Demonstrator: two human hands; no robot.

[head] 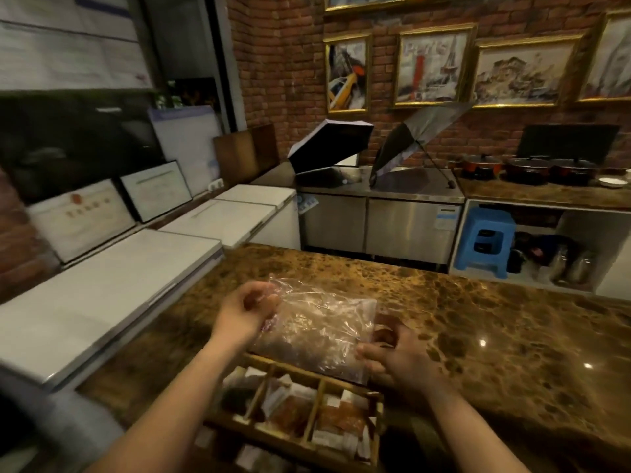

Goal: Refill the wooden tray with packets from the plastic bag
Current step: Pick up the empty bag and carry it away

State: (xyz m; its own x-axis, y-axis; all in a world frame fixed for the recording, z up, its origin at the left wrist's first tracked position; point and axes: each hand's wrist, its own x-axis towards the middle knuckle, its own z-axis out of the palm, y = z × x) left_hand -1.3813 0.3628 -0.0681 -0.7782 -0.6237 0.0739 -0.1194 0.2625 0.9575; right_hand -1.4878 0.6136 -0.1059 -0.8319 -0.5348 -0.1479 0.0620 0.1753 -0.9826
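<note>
A clear plastic bag with dark packets inside lies on the brown marble counter, just behind the wooden tray. My left hand pinches the bag's upper left corner. At the bag's right edge my right hand rests with its fingers spread, touching the plastic. The tray has several compartments with red-brown and white packets in them; its near part is cut off by the frame.
White chest freezers run along the left. Behind the counter stand a steel cabinet with two open umbrellas, a blue stool and dark pots on a side counter. The brick wall carries framed pictures.
</note>
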